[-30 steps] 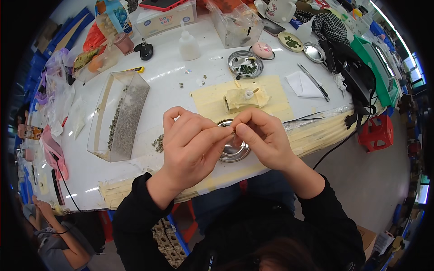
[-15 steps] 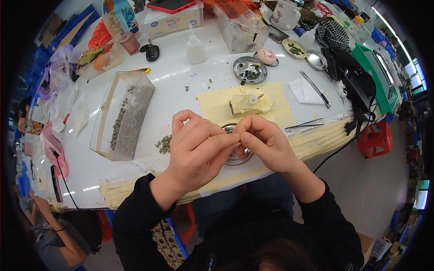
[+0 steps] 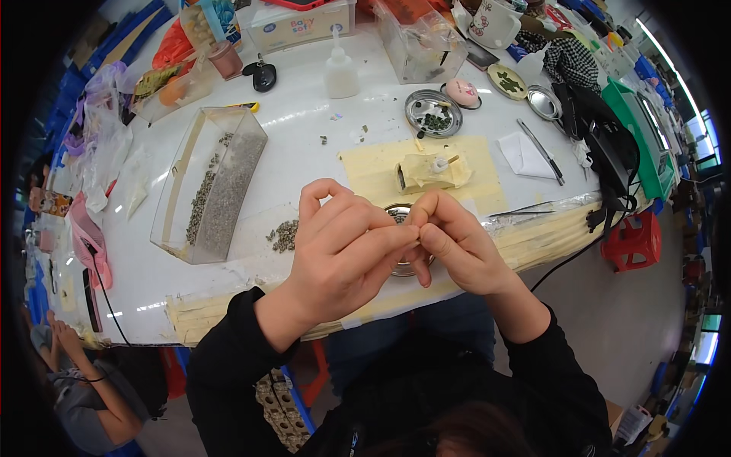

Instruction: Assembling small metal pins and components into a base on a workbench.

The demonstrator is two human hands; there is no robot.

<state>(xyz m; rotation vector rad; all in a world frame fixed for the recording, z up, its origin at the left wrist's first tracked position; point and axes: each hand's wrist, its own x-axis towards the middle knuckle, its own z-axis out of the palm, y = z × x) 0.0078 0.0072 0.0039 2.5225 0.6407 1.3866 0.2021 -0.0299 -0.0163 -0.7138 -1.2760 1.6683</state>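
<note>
Over the near edge of the table, my left hand and my right hand meet fingertip to fingertip, both in a pinch. Whatever sits between the tips is too small to make out. Under them, partly hidden, stands a round metal dish. A small pile of grey-green bits lies beside my left hand. Beyond the fingers, a tape-wrapped block with a small nozzle on top rests on a yellowish taped sheet.
A clear bin of grey bits stands at left. Farther back are a squeeze bottle, a metal dish with dark green pieces and clear boxes. At right lie a pen and white paper. Another person's arm shows lower left.
Both hands appear slightly farther right, still joined at the fingertips. The view has shifted a little, so the table things sit somewhat differently in the picture.
</note>
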